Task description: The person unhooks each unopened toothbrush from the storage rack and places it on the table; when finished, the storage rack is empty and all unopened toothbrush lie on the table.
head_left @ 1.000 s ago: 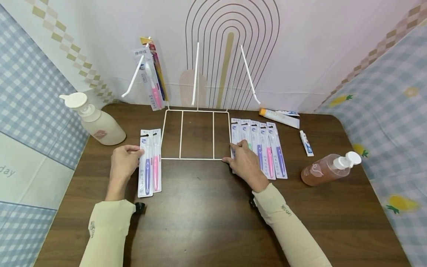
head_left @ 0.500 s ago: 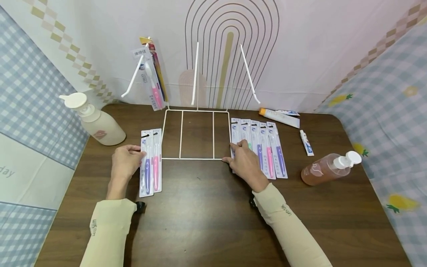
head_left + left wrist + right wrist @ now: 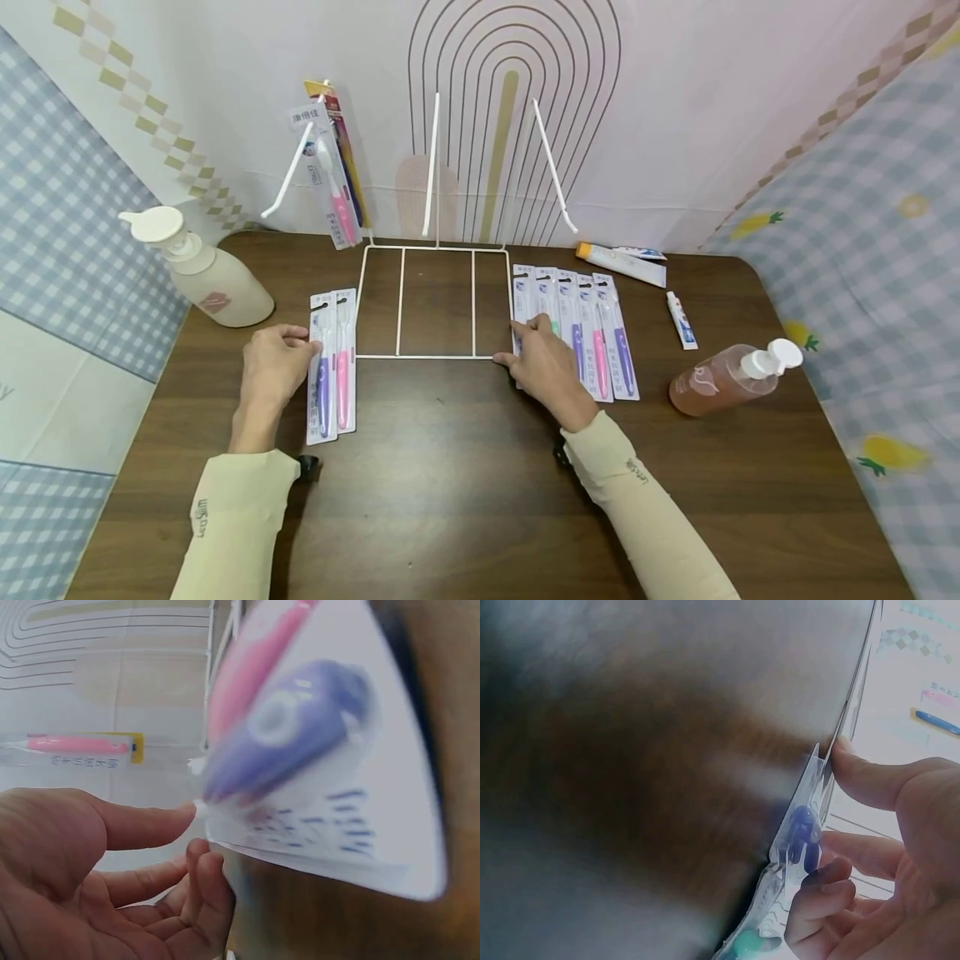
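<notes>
My left hand (image 3: pixel 274 367) pinches the upper left edge of a purple toothbrush pack (image 3: pixel 322 400). A pink toothbrush pack (image 3: pixel 343 367) lies right beside it, partly overlapped. In the left wrist view both handles, thumb and fingertips show at the pack's edge. My right hand (image 3: pixel 550 367) rests at the front right corner of the white wire rack (image 3: pixel 420 357), over the leftmost pack (image 3: pixel 523 283) of a row of several toothbrush packs (image 3: pixel 600 350). Its thumb is at the corner and its index finger along the side wire. Whether it grips rack or pack, I cannot tell.
Two packed toothbrushes (image 3: pixel 330 179) hang on the left hook; other white hooks (image 3: pixel 432 167) jut forward. A white pump bottle (image 3: pixel 217 279) stands left, an amber pump bottle (image 3: pixel 723 379) right. Toothpaste tubes (image 3: pixel 626 264) and a small tube (image 3: pixel 681 321) lie behind right.
The purple pack has shifted slightly right towards the pink one under my left hand. My right hand stays in place. The head view has turned a little, moving the scene left.
</notes>
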A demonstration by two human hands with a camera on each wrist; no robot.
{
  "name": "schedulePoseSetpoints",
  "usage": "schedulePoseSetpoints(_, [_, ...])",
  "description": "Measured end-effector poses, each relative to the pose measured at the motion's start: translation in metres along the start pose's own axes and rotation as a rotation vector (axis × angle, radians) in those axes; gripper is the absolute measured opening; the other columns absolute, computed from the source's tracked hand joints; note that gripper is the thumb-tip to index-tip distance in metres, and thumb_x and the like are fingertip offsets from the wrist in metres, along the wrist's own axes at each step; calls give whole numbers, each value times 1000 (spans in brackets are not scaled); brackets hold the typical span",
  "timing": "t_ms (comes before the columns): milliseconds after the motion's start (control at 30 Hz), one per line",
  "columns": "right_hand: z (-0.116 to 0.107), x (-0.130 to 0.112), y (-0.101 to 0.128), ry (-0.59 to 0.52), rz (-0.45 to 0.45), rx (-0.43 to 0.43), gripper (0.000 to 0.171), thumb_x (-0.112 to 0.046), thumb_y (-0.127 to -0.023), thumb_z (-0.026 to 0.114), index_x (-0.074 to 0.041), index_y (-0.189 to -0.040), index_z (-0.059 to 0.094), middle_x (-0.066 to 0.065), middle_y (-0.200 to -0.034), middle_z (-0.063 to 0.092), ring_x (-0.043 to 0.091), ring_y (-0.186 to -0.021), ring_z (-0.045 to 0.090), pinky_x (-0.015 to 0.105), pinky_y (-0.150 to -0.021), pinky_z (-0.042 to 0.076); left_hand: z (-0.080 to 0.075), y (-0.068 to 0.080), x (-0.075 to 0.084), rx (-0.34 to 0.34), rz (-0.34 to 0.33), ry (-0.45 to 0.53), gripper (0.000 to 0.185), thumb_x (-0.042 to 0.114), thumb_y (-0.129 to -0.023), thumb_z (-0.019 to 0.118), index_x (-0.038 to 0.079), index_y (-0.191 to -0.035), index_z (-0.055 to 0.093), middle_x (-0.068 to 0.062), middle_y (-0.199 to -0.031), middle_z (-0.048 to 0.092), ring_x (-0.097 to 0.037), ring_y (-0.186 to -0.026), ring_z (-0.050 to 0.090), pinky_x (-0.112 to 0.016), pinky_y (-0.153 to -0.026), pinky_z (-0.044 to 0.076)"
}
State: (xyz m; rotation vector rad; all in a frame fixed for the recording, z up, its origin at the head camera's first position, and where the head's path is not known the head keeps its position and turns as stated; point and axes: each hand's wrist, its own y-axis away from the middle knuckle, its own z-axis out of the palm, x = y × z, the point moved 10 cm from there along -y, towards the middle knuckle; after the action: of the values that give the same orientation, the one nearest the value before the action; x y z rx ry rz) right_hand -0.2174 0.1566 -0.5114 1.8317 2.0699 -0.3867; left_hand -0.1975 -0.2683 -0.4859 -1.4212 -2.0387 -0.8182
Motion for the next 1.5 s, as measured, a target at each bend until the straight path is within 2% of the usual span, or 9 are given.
schedulePoseSetpoints(233, [-2,-6,3,-21,17,-20,79,-48,-98,92,-9,-161,66,24,-139,61,20,-69,61,37,-53,50,-30,20,50,103,99,27,40,20,-110,74,-7,-138,76,-31,-127,81,-45,-111,74,-35,-82,49])
schedulePoseSetpoints(367, [-1,-4,2,-24,24,-18,79,-48,-97,92,-9,-161,66,24,-140,61,20,-70,61,36,-53,50,-39,14,71,126,145,66,41,23,-113,72,-5,-144,74,-31,-139,78,-47,-123,72,-45,-93,52])
schedulePoseSetpoints(467, [0,-2,1,-20,23,-18,79,-49,-98,91,-9,-161,66,23,-140,61,20,-70,61,37,-53,50,-44,6,88,135,173,94,44,25,-114,71,-2,-149,71,-28,-148,74,-47,-139,68,-55,-111,53])
schedulePoseSetpoints(600, [0,-1,0,-1,14,-17,80,-50,-98,92,-9,-161,66,24,-140,61,20,-68,61,37,-51,50,-55,-5,113,185,208,131,48,27,-113,73,3,-155,69,-23,-154,73,-41,-134,72,-54,-120,52])
schedulePoseSetpoints(700, [1,1,0,5,7,-6,80,-50,-97,92,-9,-161,66,24,-140,61,19,-67,59,35,-50,49,-65,-14,131,240,233,171,48,27,-112,75,5,-155,69,-18,-155,73,-13,-100,80,-31,-102,59])
schedulePoseSetpoints(833, [-4,-4,2,9,10,-12,79,-49,-99,91,-8,-161,66,24,-139,61,20,-68,60,33,-51,48,-75,-24,151,280,259,252,45,23,-111,76,5,-152,72,-16,-152,75,17,-64,60,-9,-73,48])
schedulePoseSetpoints(1167, [2,0,-2,1,3,-6,80,-50,-98,91,-10,-161,66,23,-140,61,19,-72,62,34,-51,48,-78,-36,168,280,274,348,28,16,-108,77,0,-130,81,-20,-129,83,11,-58,61,-10,-63,50])
schedulePoseSetpoints(1333, [4,3,-3,14,3,-10,80,-51,-98,91,-9,-161,66,23,-141,61,20,-70,62,34,-51,49,-75,-37,166,273,259,332,20,17,-108,79,0,-117,85,3,-98,79,11,-53,59,-13,-58,46])
schedulePoseSetpoints(1500, [4,3,-2,11,3,-11,80,-51,-99,90,-9,-162,65,24,-143,60,20,-71,62,34,-52,49,-73,-36,165,259,258,354,19,17,-108,80,0,-114,84,20,-82,68,8,-54,61,-14,-59,47])
